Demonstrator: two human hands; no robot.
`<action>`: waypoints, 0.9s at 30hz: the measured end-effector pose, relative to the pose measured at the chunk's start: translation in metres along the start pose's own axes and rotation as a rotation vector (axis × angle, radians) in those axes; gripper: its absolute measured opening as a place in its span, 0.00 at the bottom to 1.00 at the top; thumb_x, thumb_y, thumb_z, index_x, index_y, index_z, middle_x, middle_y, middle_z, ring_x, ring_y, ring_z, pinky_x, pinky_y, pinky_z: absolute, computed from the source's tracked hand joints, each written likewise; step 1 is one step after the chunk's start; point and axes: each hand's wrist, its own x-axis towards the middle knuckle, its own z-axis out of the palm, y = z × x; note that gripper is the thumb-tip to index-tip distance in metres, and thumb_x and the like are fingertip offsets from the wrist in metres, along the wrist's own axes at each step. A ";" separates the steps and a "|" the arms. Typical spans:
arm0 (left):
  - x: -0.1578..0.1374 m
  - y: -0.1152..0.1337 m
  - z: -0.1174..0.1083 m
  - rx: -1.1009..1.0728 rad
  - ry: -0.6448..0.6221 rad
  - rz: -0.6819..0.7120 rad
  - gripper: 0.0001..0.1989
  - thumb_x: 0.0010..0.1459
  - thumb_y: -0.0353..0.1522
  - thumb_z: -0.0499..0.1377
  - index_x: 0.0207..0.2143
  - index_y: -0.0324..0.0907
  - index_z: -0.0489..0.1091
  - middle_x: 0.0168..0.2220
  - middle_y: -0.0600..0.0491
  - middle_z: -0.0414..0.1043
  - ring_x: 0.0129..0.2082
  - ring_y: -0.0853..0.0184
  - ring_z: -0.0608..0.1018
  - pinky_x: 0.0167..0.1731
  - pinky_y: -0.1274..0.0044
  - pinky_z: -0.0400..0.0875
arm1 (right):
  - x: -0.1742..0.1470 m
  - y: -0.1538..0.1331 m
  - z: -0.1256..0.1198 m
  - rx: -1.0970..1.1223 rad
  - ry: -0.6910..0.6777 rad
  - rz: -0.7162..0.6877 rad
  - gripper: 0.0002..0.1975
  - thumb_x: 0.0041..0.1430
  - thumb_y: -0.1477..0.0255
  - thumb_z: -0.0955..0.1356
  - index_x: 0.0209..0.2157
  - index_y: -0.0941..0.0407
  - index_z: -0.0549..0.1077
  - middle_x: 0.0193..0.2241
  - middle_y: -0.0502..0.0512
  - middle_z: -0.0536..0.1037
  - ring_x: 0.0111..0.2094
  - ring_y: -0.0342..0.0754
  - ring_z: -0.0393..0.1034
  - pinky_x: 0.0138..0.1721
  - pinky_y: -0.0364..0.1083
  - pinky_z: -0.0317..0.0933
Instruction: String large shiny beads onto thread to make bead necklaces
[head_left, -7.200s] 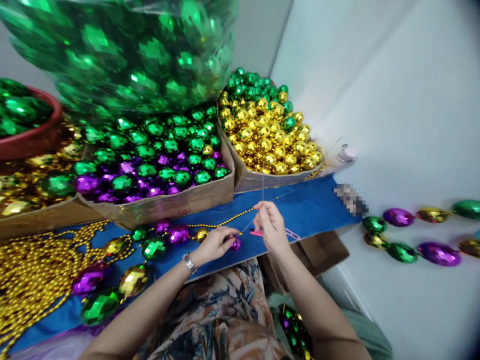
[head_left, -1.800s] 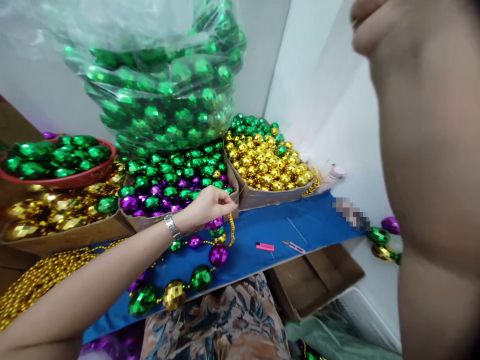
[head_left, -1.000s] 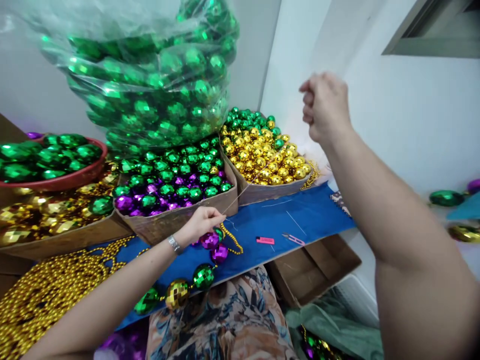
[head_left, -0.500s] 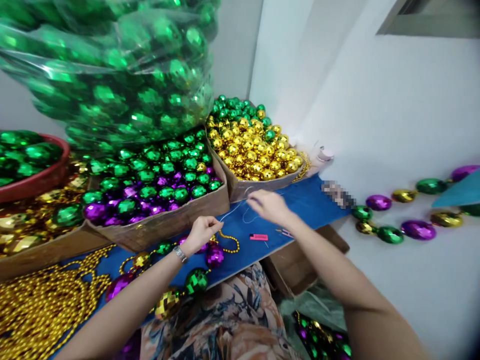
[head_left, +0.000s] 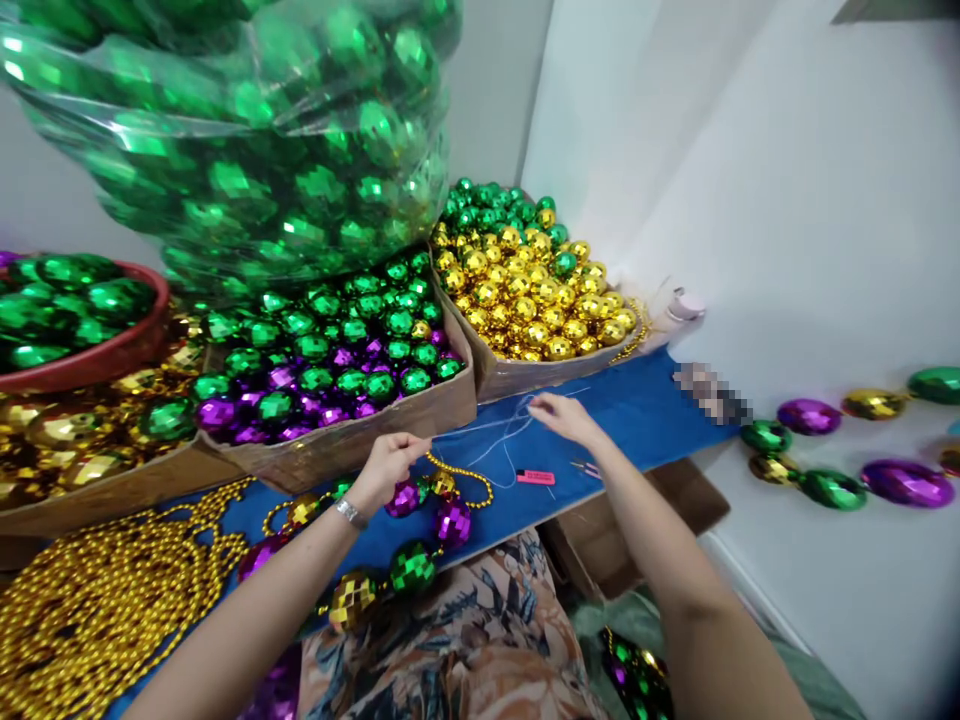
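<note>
My left hand (head_left: 390, 468), with a metal watch on its wrist, is closed in a pinch on a white string (head_left: 480, 431). The string runs taut to my right hand (head_left: 564, 415), which pinches it too, with loose loops hanging beside its fingertips. From my left fingertips a strand of small gold beads (head_left: 486, 497) curves over the blue tabletop (head_left: 622, 425). Below that hand lies a garland of large faceted balls, among them a purple ball (head_left: 453, 522), a green ball (head_left: 412, 567) and a gold ball (head_left: 352, 600).
Cardboard boxes hold green and purple balls (head_left: 315, 378) and gold balls (head_left: 525, 295). A clear bag of green balls (head_left: 300, 150) towers behind. Gold bead strands (head_left: 112, 600) heap at left. A small pink item (head_left: 535, 477) and a slim pink-handled tool (head_left: 589, 468) lie near the front edge.
The view has shifted, so the scene sits further right. My hands have drawn a little further apart, pulling the string straighter between them; loops now show by my right fingers.
</note>
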 end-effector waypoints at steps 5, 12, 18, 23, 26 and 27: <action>0.000 0.005 0.002 -0.028 0.006 0.004 0.19 0.43 0.46 0.66 0.22 0.38 0.71 0.13 0.60 0.56 0.13 0.78 0.51 0.13 0.80 0.44 | -0.021 0.005 -0.019 -0.110 0.004 0.039 0.07 0.55 0.66 0.70 0.33 0.54 0.78 0.34 0.60 0.80 0.39 0.55 0.75 0.41 0.50 0.67; -0.004 0.018 0.027 0.029 -0.110 0.118 0.14 0.42 0.39 0.67 0.16 0.37 0.72 0.17 0.55 0.67 0.20 0.73 0.63 0.21 0.80 0.54 | -0.015 -0.095 0.072 0.313 -0.188 -0.408 0.20 0.67 0.65 0.59 0.58 0.49 0.66 0.46 0.53 0.77 0.33 0.44 0.75 0.38 0.44 0.67; -0.009 -0.007 0.011 -0.086 0.038 0.044 0.17 0.45 0.44 0.66 0.22 0.38 0.73 0.16 0.59 0.63 0.16 0.76 0.57 0.17 0.80 0.50 | -0.012 -0.100 0.103 0.396 -0.120 -0.290 0.15 0.66 0.65 0.60 0.48 0.54 0.72 0.26 0.49 0.77 0.28 0.45 0.71 0.33 0.42 0.61; -0.012 -0.024 0.002 -0.231 0.088 -0.054 0.21 0.39 0.46 0.69 0.22 0.37 0.71 0.15 0.61 0.58 0.13 0.79 0.51 0.14 0.80 0.43 | -0.010 -0.095 0.110 0.480 -0.098 -0.218 0.12 0.63 0.66 0.63 0.44 0.52 0.75 0.24 0.48 0.77 0.28 0.45 0.72 0.35 0.42 0.61; -0.011 -0.025 -0.005 -0.346 0.121 -0.089 0.22 0.39 0.48 0.69 0.23 0.38 0.70 0.14 0.63 0.53 0.13 0.80 0.51 0.13 0.82 0.42 | -0.004 -0.085 0.107 0.511 -0.058 -0.155 0.15 0.63 0.63 0.63 0.44 0.53 0.76 0.24 0.49 0.76 0.24 0.44 0.70 0.31 0.42 0.61; -0.011 -0.025 -0.008 -0.387 0.135 -0.094 0.23 0.39 0.48 0.69 0.24 0.38 0.70 0.15 0.63 0.53 0.13 0.80 0.51 0.13 0.82 0.42 | -0.002 -0.080 0.105 0.528 -0.034 -0.122 0.16 0.63 0.61 0.62 0.44 0.54 0.75 0.24 0.49 0.75 0.21 0.43 0.68 0.28 0.42 0.61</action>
